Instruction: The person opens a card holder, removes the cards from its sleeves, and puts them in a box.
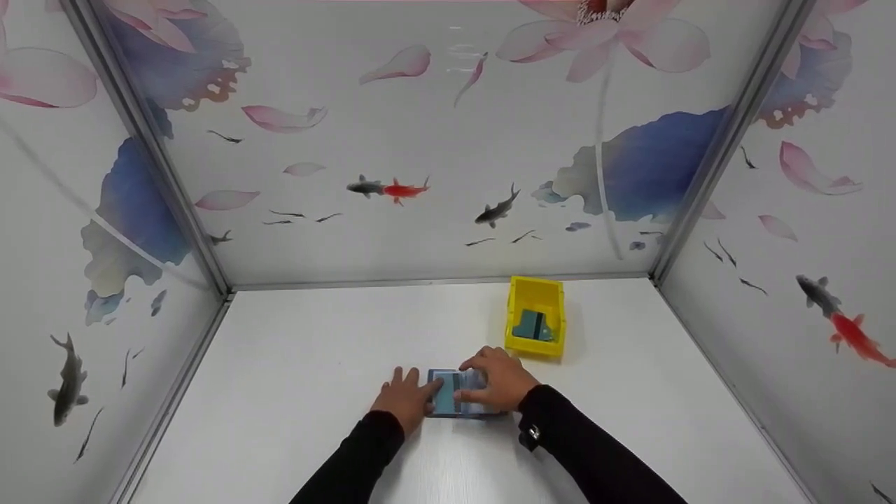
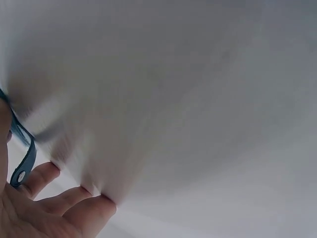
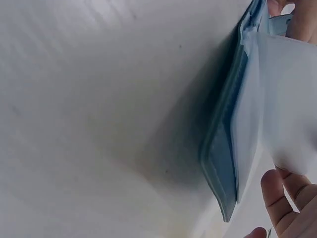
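A blue card holder (image 1: 446, 400) with clear plastic sleeves lies spread out on the white table. My left hand (image 1: 404, 399) rests at its left side, one finger reaching onto the left cover and the other fingertips on the tabletop. Beside that hand in the left wrist view is a blue strap (image 2: 24, 166) with a metal snap. Over the right half, my right hand (image 1: 500, 381) has thumb and fingers bent at the sleeves. A translucent sleeve page (image 3: 290, 99) stands raised from the cover in the right wrist view, with my fingertips at its edge.
A yellow bin (image 1: 513, 308) stands behind my right hand, holding a blue-green item (image 1: 528, 324) with a dark band. White panels printed with fish and flowers enclose the table (image 1: 315, 350) at the back and both sides, joined by metal posts (image 1: 728, 147).
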### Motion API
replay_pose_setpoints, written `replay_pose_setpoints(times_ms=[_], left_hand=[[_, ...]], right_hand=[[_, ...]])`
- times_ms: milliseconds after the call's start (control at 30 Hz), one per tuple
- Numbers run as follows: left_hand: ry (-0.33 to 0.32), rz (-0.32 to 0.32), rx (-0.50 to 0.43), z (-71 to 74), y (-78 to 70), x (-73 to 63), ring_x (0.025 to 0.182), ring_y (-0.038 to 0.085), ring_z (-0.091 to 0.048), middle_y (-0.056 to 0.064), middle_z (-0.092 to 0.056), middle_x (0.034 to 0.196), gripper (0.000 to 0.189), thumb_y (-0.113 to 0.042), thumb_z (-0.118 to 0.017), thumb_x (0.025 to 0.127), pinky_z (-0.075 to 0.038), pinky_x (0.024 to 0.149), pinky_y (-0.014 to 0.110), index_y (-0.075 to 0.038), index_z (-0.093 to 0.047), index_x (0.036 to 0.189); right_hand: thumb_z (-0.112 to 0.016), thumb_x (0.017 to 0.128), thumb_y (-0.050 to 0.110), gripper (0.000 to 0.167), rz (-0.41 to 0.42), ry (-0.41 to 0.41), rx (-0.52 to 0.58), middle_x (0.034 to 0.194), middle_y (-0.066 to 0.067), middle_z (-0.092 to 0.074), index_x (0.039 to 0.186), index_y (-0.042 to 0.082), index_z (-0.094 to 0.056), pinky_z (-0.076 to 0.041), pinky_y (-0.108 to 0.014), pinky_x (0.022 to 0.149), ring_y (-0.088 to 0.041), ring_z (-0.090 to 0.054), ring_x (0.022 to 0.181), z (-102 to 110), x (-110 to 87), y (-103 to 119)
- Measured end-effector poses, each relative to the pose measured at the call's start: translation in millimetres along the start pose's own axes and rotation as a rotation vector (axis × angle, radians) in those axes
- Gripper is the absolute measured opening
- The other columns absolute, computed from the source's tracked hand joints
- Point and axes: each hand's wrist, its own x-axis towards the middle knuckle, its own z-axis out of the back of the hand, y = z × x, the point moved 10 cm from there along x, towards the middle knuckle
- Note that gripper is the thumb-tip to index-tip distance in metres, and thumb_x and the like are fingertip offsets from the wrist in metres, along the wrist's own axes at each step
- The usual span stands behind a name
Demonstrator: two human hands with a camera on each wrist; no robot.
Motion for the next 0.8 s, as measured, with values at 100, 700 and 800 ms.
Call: replay_pose_setpoints(times_ms=[100, 700, 800], left_hand=[[0.013, 0.004, -0.025, 9.4, -3.2, -3.2, 0.144, 0.046, -0.059, 0.017, -0.064, 0.142, 0.052, -0.036, -0.073, 0.111, -0.061, 0.11, 0.061, -0.037, -0.064, 0.162], [0.032, 0.022, -0.147, 24.8, -4.9, -8.3, 0.133, 0.039, -0.062, 0.018, -0.065, 0.139, 0.054, -0.031, -0.083, 0.104, -0.061, 0.104, 0.056, -0.022, -0.068, 0.155], [0.028, 0.021, -0.143, 23.3, -5.1, -7.0, 0.135, 0.04, -0.062, 0.018, -0.066, 0.14, 0.054, -0.03, -0.084, 0.103, -0.061, 0.104, 0.058, -0.018, -0.067, 0.153]], right_hand=[[-0.081, 0.101, 0.062, 0.05, -0.008, -0.031, -0.018, 0.128, -0.002, -0.073, 0.129, 0.021, -0.084, -0.051, -0.056, 0.113, -0.026, -0.061, 0.123, 7, -2.5, -1], [-0.089, 0.097, 0.01, 0.031, 0.128, 0.062, -0.07, 0.128, -0.003, -0.084, 0.128, 0.011, -0.085, -0.062, -0.046, 0.113, -0.019, -0.074, 0.115, -9, 2.2, 22], [-0.092, 0.094, 0.012, 0.042, 0.104, 0.059, -0.04, 0.135, -0.005, -0.082, 0.135, 0.011, -0.081, -0.06, -0.05, 0.117, -0.023, -0.075, 0.123, -8, 4.3, 21]])
